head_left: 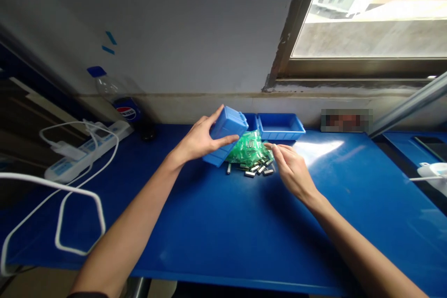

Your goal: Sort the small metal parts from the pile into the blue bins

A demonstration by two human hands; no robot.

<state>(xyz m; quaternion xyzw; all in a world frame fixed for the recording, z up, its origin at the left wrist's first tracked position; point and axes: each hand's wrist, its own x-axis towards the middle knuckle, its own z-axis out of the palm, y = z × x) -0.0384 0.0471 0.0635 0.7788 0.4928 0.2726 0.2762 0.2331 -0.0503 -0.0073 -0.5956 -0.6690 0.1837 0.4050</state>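
Holds a blue bin (pixel 228 123) tilted in the left hand (pixel 199 139), clamped between thumb and fingers, just beside a green plastic bag (pixel 246 146) on the counter (pixel 216 223). Reaches with the right hand (pixel 295 170) to the bag's right edge, with thumb and fingers pressed together at the tips; cannot tell whether pinching any film. Shows loose small parts (pixel 249 174) in front of the bag, another blue bin (pixel 281 136) behind, and a bottle (pixel 127 109) at far left.

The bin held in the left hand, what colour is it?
The bin is blue, best seen in the head view.
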